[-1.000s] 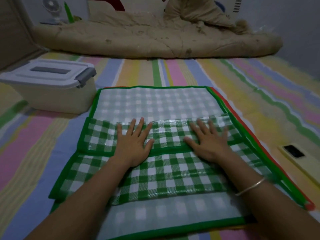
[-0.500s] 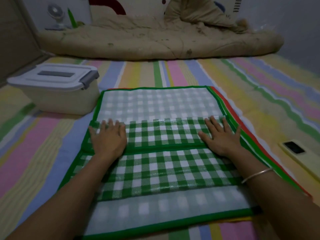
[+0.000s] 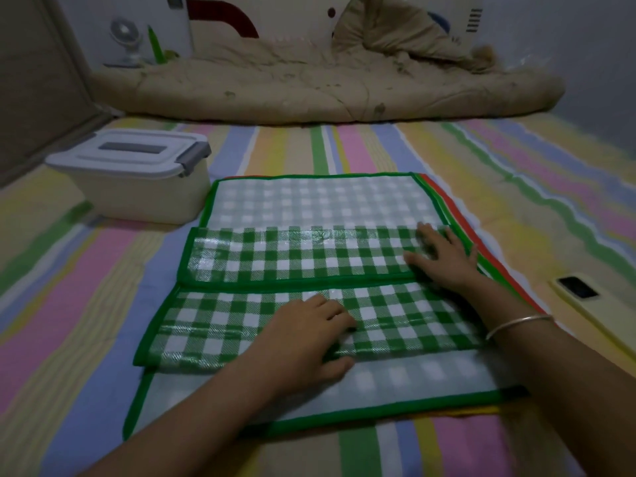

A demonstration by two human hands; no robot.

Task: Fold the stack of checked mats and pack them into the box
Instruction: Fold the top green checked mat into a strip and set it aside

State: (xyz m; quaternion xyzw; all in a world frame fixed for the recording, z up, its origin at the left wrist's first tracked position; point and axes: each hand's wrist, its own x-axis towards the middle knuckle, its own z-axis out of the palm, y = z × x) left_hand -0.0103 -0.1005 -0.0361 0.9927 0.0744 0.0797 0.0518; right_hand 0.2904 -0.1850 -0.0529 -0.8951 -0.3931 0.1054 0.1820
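Your right hand (image 3: 444, 259) lies flat on the green checked mat (image 3: 275, 259), fingers spread and pressing down the right end of the far flap (image 3: 309, 249). Your left hand (image 3: 306, 335) rests palm down on the near flap (image 3: 213, 325), fingers close together on the checks and the thumb stretched along the folded edge, where the mat's pale underside (image 3: 413, 380) shows. It pinches nothing. Both long flaps are turned in and meet at a green-bound seam across the middle of the mat. The mat sits on top of the stack, and the red border of another mat (image 3: 459, 218) peeks out along its right side. The stack lies on the striped floor sheet (image 3: 86, 287) right in front of you. The box (image 3: 144, 197), a cream plastic tub, stands just beside the mat's far left corner with its white lid (image 3: 127, 154) on. A silver bangle (image 3: 516, 323) circles your right wrist. A phone (image 3: 585, 294) lies on the sheet to your right, near the stack. A beige quilt (image 3: 309, 94) is bunched along the far wall, with a small fan (image 3: 127, 39) behind its left end.
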